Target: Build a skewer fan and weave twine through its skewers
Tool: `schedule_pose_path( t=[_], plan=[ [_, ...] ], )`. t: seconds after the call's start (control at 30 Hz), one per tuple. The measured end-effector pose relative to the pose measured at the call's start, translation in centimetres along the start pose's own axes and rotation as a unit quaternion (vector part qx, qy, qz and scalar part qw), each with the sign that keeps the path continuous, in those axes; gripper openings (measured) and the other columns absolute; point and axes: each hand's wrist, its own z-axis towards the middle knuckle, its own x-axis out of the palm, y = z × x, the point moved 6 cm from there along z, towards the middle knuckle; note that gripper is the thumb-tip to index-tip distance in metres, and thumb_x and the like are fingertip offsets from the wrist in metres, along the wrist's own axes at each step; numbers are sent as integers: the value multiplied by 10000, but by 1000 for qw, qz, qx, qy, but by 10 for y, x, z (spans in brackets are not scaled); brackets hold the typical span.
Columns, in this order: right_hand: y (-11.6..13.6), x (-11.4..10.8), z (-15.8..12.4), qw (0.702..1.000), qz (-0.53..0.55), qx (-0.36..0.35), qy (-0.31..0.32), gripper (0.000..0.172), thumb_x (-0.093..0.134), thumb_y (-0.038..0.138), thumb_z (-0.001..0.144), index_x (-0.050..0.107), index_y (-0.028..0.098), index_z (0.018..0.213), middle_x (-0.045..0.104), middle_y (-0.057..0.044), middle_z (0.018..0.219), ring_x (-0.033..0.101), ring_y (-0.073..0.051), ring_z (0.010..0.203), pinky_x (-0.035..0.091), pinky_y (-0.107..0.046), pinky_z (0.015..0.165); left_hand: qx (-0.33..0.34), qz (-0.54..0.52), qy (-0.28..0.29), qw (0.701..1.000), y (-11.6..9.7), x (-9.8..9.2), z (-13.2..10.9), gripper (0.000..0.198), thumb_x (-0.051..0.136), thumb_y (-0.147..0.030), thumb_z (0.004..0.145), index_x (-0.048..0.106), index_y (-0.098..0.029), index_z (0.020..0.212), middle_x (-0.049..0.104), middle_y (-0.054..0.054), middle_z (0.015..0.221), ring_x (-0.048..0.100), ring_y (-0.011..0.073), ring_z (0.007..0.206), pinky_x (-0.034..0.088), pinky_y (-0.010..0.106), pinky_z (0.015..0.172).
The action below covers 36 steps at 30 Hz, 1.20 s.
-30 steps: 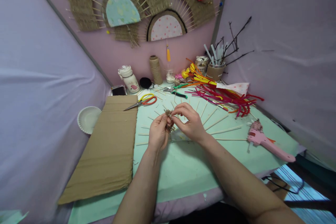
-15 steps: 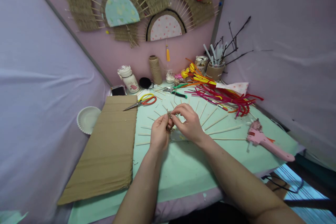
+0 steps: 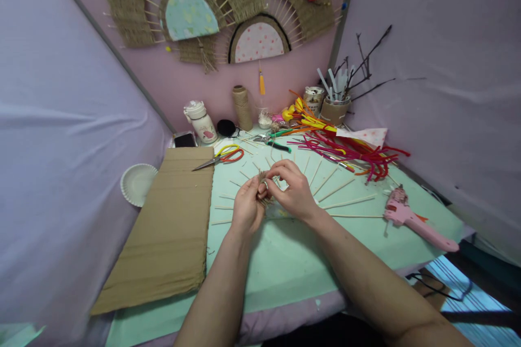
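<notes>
Between my two hands is a small bundle of brown twine (image 3: 262,178), its strands fanning out above and below the fingers. My left hand (image 3: 247,203) is closed around the bundle from the left. From the right, my right hand (image 3: 291,187) pinches at the same twine with thumb and forefinger; the fingertips partly cover it. Both hands are above a half-round fan frame whose thin wooden sticks (image 3: 331,190) spread outward on the green tabletop. Its patterned centre (image 3: 280,211) is mostly hidden beneath my hands.
Scissors (image 3: 220,157) lie by a cardboard sheet (image 3: 163,227) on the left. Green-handled pliers (image 3: 272,142), a twine spool (image 3: 242,108) and a white bottle (image 3: 200,122) are farther back. On the right are coloured pipe cleaners (image 3: 366,158) and a pink glue gun (image 3: 413,218).
The fingers have shifted slightly on the twine, and its strands now look more spread at the top. Both hands stay in nearly the same place; the view has moved a little.
</notes>
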Motion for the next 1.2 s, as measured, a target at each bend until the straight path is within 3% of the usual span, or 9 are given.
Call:
schedule_pose_path(
  t=[0.2,0.37,0.53,0.67,0.77,0.83,0.93,1.07,1.2],
  plan=[
    [0,0,0,1000,9,0,4,74,573,128,799,587,198,778,573,-61,893,556,-198,902,456,-356,831,22,14,-25,999,-4,-1,-2,268,671,-320,796,656,-126,980,391,-63,549,337,57,507,336,169,543],
    [2,1,1,999,41,9,22,57,568,147,806,580,198,784,575,-47,873,557,-173,840,457,-308,743,51,8,-42,998,-7,-3,-2,164,660,-305,811,592,-157,833,410,-59,556,354,58,510,335,158,533],
    [-9,-2,2,989,112,94,1,94,554,223,838,571,197,927,616,-39,899,579,-158,823,460,-298,758,33,-57,-28,997,-8,-6,1,159,606,-257,857,534,-159,755,410,-57,611,369,48,521,432,201,644],
    [-19,13,-2,968,160,161,104,254,472,322,913,524,192,1125,659,-74,1057,600,-179,1000,434,-340,889,25,-137,-39,989,-14,-9,4,130,532,-171,897,542,-150,769,406,-59,628,387,28,525,447,186,693],
    [-22,27,-10,948,137,192,211,381,439,404,927,485,174,1227,687,-59,930,626,-171,850,455,-315,779,52,-131,-62,988,-21,-14,5,143,542,-187,895,542,-158,755,406,-64,622,414,28,536,465,191,737],
    [-23,31,-15,941,106,201,251,404,472,432,905,517,163,1203,645,0,717,580,-145,647,430,-263,624,77,-119,-80,987,-24,-18,5,151,567,-200,881,535,-164,738,440,-62,633,454,31,559,476,210,789],
    [-24,30,-14,950,65,187,240,337,586,415,836,596,170,1066,514,63,566,464,-112,518,344,-221,510,105,-111,-119,981,-27,-25,5,124,591,-208,865,543,-169,758,531,-42,686,548,50,643,483,232,819],
    [-22,27,-11,964,58,164,201,189,602,353,831,648,173,798,540,39,577,448,-101,525,336,-220,515,118,-98,-164,974,-28,-31,4,90,631,-213,837,556,-175,806,591,-29,721,601,66,687,488,237,808],
    [-15,23,-8,969,91,151,176,204,584,341,849,658,171,765,611,6,648,491,-113,578,365,-227,540,117,-96,-165,975,-26,-31,4,109,653,-219,819,555,-172,813,603,-31,706,611,67,667,490,232,784]
  ],
)
